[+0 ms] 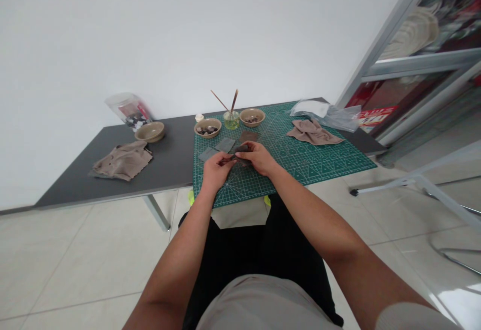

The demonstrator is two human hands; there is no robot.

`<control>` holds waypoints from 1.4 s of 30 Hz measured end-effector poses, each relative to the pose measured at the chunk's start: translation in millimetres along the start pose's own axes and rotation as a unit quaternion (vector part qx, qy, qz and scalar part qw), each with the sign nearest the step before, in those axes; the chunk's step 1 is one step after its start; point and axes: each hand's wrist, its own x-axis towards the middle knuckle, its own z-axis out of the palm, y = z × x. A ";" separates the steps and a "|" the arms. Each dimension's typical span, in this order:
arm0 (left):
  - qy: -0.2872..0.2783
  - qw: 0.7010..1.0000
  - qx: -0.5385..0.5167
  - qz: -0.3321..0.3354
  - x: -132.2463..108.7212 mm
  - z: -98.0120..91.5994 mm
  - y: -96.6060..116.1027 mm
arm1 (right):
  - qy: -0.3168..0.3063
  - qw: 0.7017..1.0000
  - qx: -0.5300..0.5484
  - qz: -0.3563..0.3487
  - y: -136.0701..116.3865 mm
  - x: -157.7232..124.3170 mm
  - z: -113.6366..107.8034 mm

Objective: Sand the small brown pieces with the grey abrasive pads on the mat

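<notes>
Now, left hand (216, 172): fingertips pinched together on one edge of a dark piece (241, 148); a weak grip could let it slip.
Right hand (260, 157): thumb and fingers closed on the other side; uneven pulling might crease or distort it.
Dark piece: held between both hands over the green mat (300, 162); its material is unclear.
Grey patches (225, 144): lying just beyond the left fingers, where a stray knuckle could shift them.
Left bowl (208, 135): holding small dark bits, likely to scatter if bumped.
Glass jar (232, 123): behind the patches, sticks (235, 98) leaning out; snagging one could topple it.
</notes>
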 end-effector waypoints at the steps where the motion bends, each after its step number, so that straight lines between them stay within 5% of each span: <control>1: -0.005 1.000 -0.001 -0.001 0.0 0.0 1.3 | 0.004 1.000 -0.006 -0.003 0.2 0.2 0.2; 8: 0.000 0.997 -0.070 -0.011 2.5 -0.9 3.5 | 0.059 0.998 0.003 -0.024 4.1 4.1 -2.9; 14: 0.032 0.988 -0.150 -0.021 5.4 -1.2 -4.5 | 0.030 0.995 0.090 -0.043 2.1 5.2 -3.6; 22: -0.012 1.000 0.016 0.023 4.0 -3.6 6.3 | 0.029 0.997 0.050 -0.050 0.0 1.8 0.8; 26: -0.030 0.999 0.011 0.006 1.5 -0.7 7.7 | 0.037 0.998 0.006 -0.045 2.3 2.5 0.5; 31: 0.006 0.999 -0.017 -0.030 -1.8 4.7 2.5 | 0.031 0.997 0.039 -0.056 5.4 5.0 0.2; 42: 0.051 0.995 0.086 0.001 -4.6 4.1 9.9 | 0.062 0.997 0.031 -0.042 4.3 4.3 0.5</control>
